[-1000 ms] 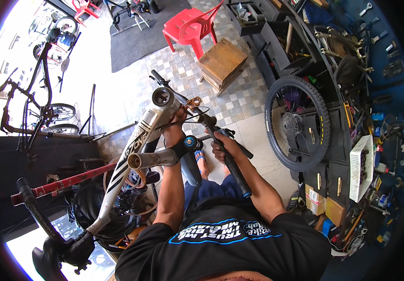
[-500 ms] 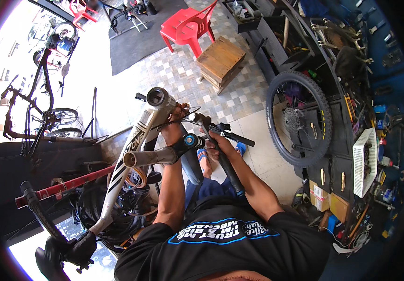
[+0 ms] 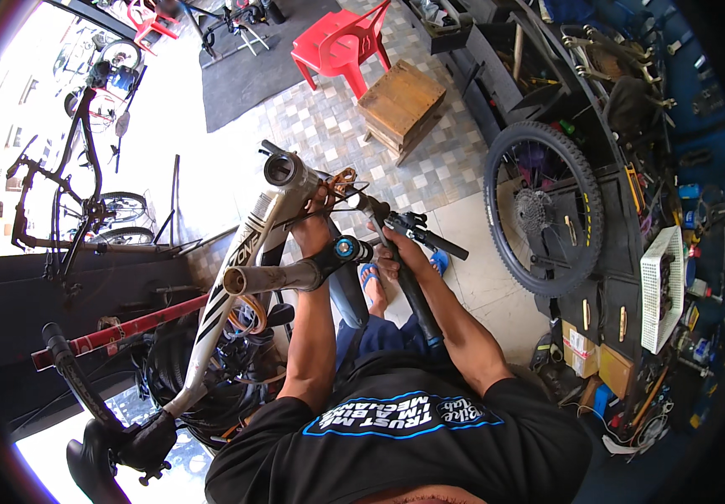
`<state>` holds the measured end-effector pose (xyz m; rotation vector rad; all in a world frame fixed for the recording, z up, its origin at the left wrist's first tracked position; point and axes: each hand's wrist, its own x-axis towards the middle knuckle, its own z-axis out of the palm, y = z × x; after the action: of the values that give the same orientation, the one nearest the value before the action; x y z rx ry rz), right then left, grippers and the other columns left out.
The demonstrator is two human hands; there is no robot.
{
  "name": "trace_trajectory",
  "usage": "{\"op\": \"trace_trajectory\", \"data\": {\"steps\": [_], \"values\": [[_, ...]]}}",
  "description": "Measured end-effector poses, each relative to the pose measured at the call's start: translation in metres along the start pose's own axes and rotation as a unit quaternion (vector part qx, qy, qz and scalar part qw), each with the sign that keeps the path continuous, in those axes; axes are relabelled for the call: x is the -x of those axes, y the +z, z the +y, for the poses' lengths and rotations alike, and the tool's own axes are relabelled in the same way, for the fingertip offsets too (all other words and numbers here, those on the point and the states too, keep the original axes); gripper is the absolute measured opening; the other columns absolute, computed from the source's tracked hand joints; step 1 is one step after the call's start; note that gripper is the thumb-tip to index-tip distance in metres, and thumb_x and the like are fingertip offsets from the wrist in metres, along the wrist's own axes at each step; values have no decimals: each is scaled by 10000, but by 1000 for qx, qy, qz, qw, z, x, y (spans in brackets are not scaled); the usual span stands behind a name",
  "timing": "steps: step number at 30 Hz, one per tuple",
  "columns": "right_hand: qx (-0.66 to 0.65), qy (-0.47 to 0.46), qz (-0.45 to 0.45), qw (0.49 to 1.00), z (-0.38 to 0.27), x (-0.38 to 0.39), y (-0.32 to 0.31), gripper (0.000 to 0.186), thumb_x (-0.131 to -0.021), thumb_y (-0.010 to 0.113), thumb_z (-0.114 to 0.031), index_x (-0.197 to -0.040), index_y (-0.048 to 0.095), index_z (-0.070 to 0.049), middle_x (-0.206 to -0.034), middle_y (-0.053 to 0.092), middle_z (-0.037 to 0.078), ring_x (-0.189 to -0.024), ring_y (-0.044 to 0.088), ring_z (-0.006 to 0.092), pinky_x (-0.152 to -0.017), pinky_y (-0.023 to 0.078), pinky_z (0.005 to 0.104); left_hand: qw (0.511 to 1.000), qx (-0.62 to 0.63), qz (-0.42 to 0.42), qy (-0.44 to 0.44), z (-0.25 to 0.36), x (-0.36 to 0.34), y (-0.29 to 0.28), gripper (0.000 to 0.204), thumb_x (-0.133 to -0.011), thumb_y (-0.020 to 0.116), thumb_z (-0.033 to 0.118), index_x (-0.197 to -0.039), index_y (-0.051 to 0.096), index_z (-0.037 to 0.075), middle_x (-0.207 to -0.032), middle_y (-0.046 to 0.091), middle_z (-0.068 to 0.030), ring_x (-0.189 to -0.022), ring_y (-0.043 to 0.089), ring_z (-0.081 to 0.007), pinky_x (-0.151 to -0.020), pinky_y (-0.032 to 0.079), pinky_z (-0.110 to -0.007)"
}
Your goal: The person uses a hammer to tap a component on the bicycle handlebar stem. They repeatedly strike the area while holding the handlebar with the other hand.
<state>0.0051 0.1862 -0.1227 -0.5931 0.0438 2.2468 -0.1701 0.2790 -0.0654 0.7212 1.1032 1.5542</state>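
My left hand [image 3: 317,203] is closed on the white bicycle frame [image 3: 228,300] near its head tube [image 3: 282,168], partly hidden by cables and metal parts. A bare steerer tube [image 3: 266,279] with a black, blue-capped fitting [image 3: 345,249] lies across my left forearm in the view. My right hand [image 3: 398,252] is closed round a black handlebar [image 3: 418,316], which runs down toward my body from a silver joint. Beside that hand a brake lever assembly with a black grip [image 3: 446,247] juts out to the right. A black saddle [image 3: 89,461] sits at the frame's lower left.
A wheel [image 3: 495,223] leans on the dark cabinets at right, near a white basket [image 3: 661,286] and wall tools. Ahead are a wooden stool [image 3: 400,101] and red chair [image 3: 333,46]. Bike frames [image 3: 85,189] stand at left, with a red tube [image 3: 110,332] and stacked tyres below.
The brake lever and short grip beside my right hand have swung upward and rightward. The bare steerer end has shifted slightly left and up. Both hands keep their holds.
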Motion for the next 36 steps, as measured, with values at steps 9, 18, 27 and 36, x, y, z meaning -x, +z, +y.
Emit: {"op": "trace_trajectory", "data": {"steps": [9,18,27,36], "values": [[-61,-2,102,993,0,8,-22,421,-1043,461,-408,-1410,419,-206,-650,418,-37,-445,440,85,-391,430,261,1000,2,14,-11,5,5,7,177,-931,681,72,-1022,636,-73,-1007,677,-129,-972,693,-281,-882,596,-371],[28,18,-29,999,-6,10,3,480,-1038,478,-408,-1483,391,-250,-636,421,-27,-404,429,75,-340,439,266,953,-260,-78,138,2,-4,-14,209,-942,671,88,-1035,608,-89,-1031,665,-160,-1017,685,-263,-918,597,-393],[21,0,147,989,-11,5,5,399,-1004,506,-458,-812,537,-110,-566,425,-6,-415,443,110,-405,405,269,999,28,-11,-23,9,3,5,181,-942,647,32,-1064,599,-93,-1064,663,-176,-1018,690,-283,-909,589,-343],[90,-15,62,994,-17,27,17,438,-1035,484,-399,-1446,426,-259,-625,413,-31,-380,400,78,-331,379,254,1000,2,-6,-29,-2,4,-1,165,-964,619,67,-1083,674,-35,-1121,700,-127,-997,700,-209,-846,592,-317]]}}
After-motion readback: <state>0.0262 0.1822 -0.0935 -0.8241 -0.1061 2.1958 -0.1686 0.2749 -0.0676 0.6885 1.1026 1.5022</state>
